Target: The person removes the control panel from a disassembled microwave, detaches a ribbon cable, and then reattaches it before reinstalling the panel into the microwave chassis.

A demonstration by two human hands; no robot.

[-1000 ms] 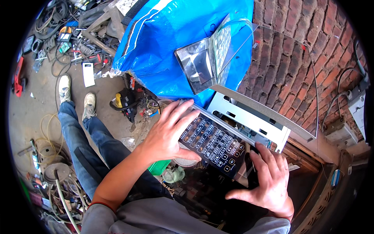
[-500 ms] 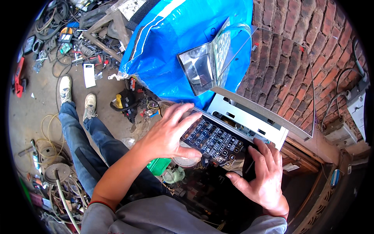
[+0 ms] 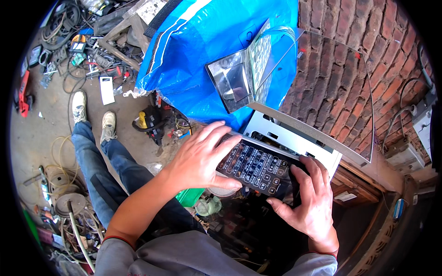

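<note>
The left hand [image 3: 198,158] is holding one end of a black button panel [image 3: 255,168], its fingers reaching over the upper edge and its thumb pressing at the lower one. The right hand [image 3: 311,198] is half curling at the other end; whether it is gripping, one cannot tell. The panel is resting beside a white metal case [image 3: 317,155], showing rows of pale boxed symbols and small lettering. A blue bag [image 3: 193,60] is bearing a dark printed mark.

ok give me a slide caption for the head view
Left hand and right hand at either end of a black panel beside a white metal housing, brick wall nearby.
</note>
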